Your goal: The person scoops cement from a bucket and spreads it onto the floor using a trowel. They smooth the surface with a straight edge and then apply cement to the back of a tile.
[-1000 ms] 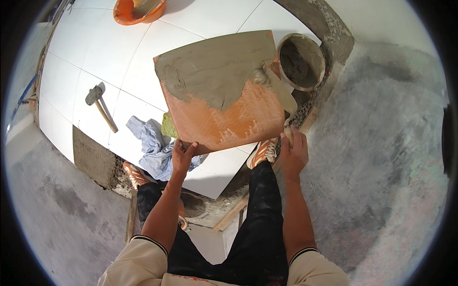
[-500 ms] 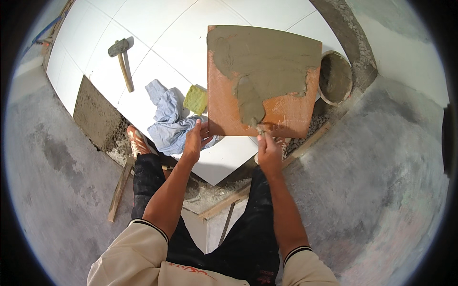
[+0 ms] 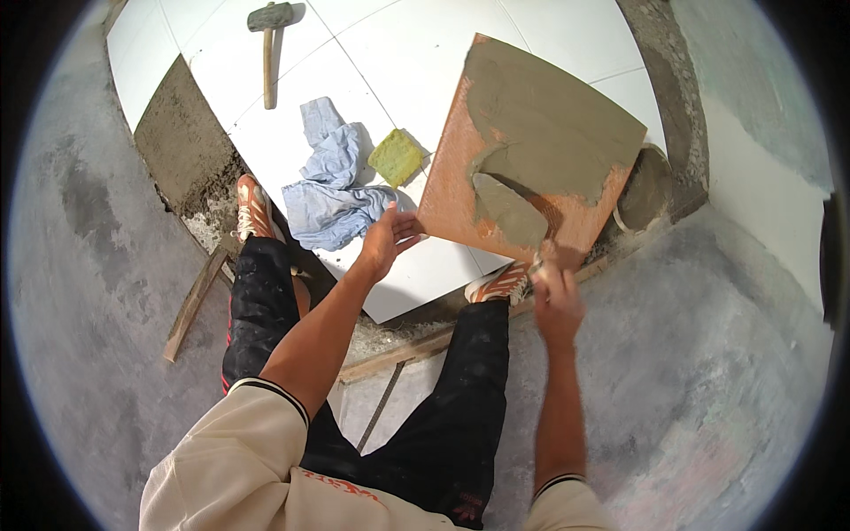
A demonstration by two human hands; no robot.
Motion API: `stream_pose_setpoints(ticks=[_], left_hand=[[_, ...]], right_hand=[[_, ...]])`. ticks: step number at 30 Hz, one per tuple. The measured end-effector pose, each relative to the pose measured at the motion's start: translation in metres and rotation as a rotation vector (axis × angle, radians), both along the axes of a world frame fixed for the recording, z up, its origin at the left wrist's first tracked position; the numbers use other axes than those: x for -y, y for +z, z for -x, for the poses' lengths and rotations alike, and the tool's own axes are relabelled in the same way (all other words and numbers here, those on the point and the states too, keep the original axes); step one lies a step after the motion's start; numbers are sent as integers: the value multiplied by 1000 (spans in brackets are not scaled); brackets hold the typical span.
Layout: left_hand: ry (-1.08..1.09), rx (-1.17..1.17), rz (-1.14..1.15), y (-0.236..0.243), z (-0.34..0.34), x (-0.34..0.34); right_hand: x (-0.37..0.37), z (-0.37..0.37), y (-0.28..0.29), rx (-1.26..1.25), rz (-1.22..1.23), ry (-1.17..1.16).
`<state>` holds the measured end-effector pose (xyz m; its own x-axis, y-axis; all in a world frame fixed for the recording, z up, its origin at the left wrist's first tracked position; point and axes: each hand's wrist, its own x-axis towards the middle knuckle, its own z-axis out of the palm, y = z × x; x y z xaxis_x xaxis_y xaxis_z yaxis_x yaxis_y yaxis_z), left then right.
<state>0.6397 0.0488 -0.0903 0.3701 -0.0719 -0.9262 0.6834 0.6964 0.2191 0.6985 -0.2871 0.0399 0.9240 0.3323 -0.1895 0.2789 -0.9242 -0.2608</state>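
A square orange tile (image 3: pixel 434 208), mostly coated on its upturned face with grey mortar (image 3: pixel 558 115), sits before me at an angle. My right hand (image 3: pixel 558 301) is closed round the handle of a trowel (image 3: pixel 509 211). Its mortar-covered blade lies over the tile's near part, one edge lifted with a shadow beside it. My left hand (image 3: pixel 388 239) has its fingers stretched out, the tips at the tile's left corner. What bears the tile from below is hidden.
White floor tiles (image 3: pixel 354 26) carry a mallet (image 3: pixel 268 53), a crumpled blue cloth (image 3: pixel 332 208) and a yellow-green sponge (image 3: pixel 396 159). A mortar bucket (image 3: pixel 645 190) stands right of the orange tile. Bare mortar bed (image 3: pixel 186 133) shows at left; a wooden strip (image 3: pixel 195 305) lies near my left foot.
My view has turned, so the floor and tile appear rotated clockwise. My right hand has swung the trowel rightward, and its blade now slants. My left hand stays by the same corner.
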Motion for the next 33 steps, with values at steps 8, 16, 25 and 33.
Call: stream_pose_setpoints(ticks=[8, 16, 25, 33], left_hand=[[-24, 6, -11, 1, -2, 0], [24, -9, 5, -7, 4, 2], [32, -6, 85, -22, -2, -3], [6, 6, 60, -8, 2, -6]], right_hand=[[-34, -180, -15, 33, -4, 209], [-79, -118, -14, -608, -123, -305], [-5, 60, -43, -429, -138, -92], [33, 92, -13, -388, -245, -382]])
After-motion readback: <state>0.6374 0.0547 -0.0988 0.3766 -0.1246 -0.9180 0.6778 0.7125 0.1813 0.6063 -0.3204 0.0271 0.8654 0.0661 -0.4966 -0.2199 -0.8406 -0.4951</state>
